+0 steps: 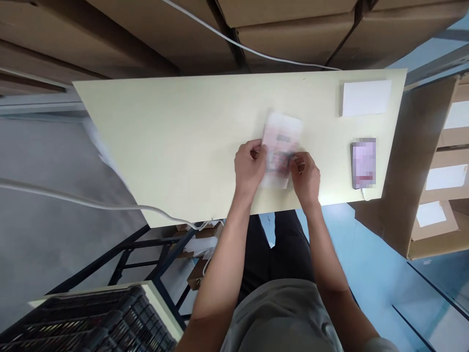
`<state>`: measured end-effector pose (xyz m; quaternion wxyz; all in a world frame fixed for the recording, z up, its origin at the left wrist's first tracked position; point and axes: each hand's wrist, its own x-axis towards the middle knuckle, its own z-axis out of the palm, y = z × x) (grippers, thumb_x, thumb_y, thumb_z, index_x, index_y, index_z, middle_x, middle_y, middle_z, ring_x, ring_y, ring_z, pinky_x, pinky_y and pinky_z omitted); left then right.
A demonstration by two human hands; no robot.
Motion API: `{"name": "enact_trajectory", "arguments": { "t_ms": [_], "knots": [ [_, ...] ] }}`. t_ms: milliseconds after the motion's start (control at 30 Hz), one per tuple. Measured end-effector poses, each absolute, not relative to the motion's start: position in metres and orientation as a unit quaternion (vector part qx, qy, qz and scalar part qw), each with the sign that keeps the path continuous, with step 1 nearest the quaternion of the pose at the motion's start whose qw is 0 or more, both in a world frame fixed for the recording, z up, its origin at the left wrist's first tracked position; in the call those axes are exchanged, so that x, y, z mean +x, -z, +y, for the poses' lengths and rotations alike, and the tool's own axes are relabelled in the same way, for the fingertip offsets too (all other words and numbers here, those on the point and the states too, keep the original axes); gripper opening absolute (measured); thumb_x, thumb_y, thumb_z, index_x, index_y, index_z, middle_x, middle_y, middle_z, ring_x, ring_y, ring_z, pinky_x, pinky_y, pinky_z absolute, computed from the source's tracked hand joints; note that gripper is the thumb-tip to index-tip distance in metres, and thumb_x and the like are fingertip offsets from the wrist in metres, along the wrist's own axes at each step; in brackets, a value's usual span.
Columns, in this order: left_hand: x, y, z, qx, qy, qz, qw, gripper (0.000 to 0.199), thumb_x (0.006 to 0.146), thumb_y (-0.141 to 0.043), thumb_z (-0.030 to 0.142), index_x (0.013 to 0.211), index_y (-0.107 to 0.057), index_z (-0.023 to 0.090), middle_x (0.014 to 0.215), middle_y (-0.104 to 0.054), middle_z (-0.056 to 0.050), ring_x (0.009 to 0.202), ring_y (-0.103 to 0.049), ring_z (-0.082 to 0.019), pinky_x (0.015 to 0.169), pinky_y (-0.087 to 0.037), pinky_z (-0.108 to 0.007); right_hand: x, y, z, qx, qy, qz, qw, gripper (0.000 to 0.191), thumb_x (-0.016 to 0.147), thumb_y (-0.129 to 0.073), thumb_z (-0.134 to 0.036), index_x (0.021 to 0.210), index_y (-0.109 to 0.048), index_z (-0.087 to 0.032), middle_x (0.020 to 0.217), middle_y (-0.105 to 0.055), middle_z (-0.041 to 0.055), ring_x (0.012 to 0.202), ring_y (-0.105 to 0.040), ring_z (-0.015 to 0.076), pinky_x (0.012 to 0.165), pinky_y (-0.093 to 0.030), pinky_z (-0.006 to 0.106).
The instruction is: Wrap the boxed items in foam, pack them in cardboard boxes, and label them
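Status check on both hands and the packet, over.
Left hand gripping packet's left edge. Right hand pinching its right side. Packet blurred, print unreadable. Phone and white box off to the right, not in the way.

A white box [366, 98] is placed near the far right corner of the pale tabletop [176, 142]. A phone [364, 164] is laid near the right edge, closer to the wearer, with a white cord [364, 194] at its near end. Brown cartons [293, 39] are lined up beyond the far edge, and a thin white cable [220, 34] is strung across them. A thicker white cable [73, 196] is draped over the near left corner. At lower left, a black crate [120, 318] is seen. White labels [446, 176] are noted on cardboard at right.
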<state>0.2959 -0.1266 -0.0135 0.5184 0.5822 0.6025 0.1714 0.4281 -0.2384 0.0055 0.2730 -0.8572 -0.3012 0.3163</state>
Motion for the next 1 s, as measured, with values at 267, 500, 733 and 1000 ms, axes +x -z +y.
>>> {"name": "enact_trajectory", "arguments": {
  "t_ms": [267,500,733,1000],
  "knots": [
    [0.242,0.005,-0.129,0.426,-0.244,0.495,0.717,0.044,0.098,-0.081,0.043,0.137,-0.071,0.024,0.12,-0.085,-0.009,0.114,-0.081,-0.028,0.098,-0.065,-0.042,0.391,0.0,-0.227,-0.823,-0.32,-0.327,0.336,0.017,0.106,-0.06,-0.026,0.119,-0.07,-0.024,0.103,-0.074,0.0046,0.081,-0.068,0.0178,0.079,-0.06,0.035],
    [0.121,-0.009,-0.088,0.319,-0.266,0.5,0.76,0.045,0.088,-0.091,0.04,0.128,-0.077,0.024,0.122,-0.086,-0.009,0.114,-0.082,-0.033,0.1,-0.068,-0.049,0.283,-0.007,-0.172,-0.77,-0.326,-0.395,0.381,0.018,0.108,-0.066,-0.034,0.123,-0.072,-0.027,0.134,-0.074,0.0129,0.128,-0.071,0.0281,0.103,-0.063,0.047],
    [0.031,0.007,-0.033,0.427,-0.309,0.564,0.636,0.029,0.097,-0.078,0.037,0.123,-0.076,0.024,0.112,-0.082,-0.006,0.11,-0.077,-0.028,0.098,-0.065,-0.041,0.2,0.0,-0.102,-0.76,-0.387,-0.343,0.393,0.022,0.104,-0.071,-0.042,0.113,-0.078,-0.023,0.097,-0.082,0.005,0.085,-0.076,0.0203,0.083,-0.064,0.037],
    [-0.001,0.026,0.008,0.628,-0.207,0.607,0.442,0.039,0.096,-0.063,0.015,0.132,-0.074,0.02,0.126,-0.071,-0.016,0.113,-0.071,-0.03,0.109,-0.059,-0.048,0.16,0.005,-0.053,-0.831,-0.277,-0.355,0.326,0.022,0.102,-0.064,-0.034,0.113,-0.078,-0.02,0.103,-0.084,0.0096,0.079,-0.076,0.0205,0.086,-0.063,0.04]
  ]
}}
